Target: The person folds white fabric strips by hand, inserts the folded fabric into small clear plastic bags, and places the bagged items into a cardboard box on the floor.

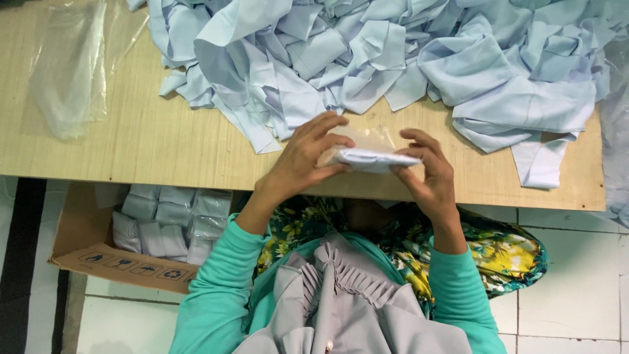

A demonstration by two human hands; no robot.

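Observation:
My left hand [303, 159] and my right hand [429, 172] both grip a small clear plastic bag [368, 148] with a folded pale blue cloth inside it, one hand at each end. I hold it just above the near edge of a low wooden table [157, 144]. A big heap of loose pale blue cloth pieces [393, 59] covers the far side of the table, right behind the bag. My sleeves are teal.
A sheet of clear plastic bags [69, 72] lies at the table's far left. A cardboard box [124, 265] on the white tiled floor at my left holds several bagged folded cloths [170, 223]. My lap is covered by floral and grey fabric.

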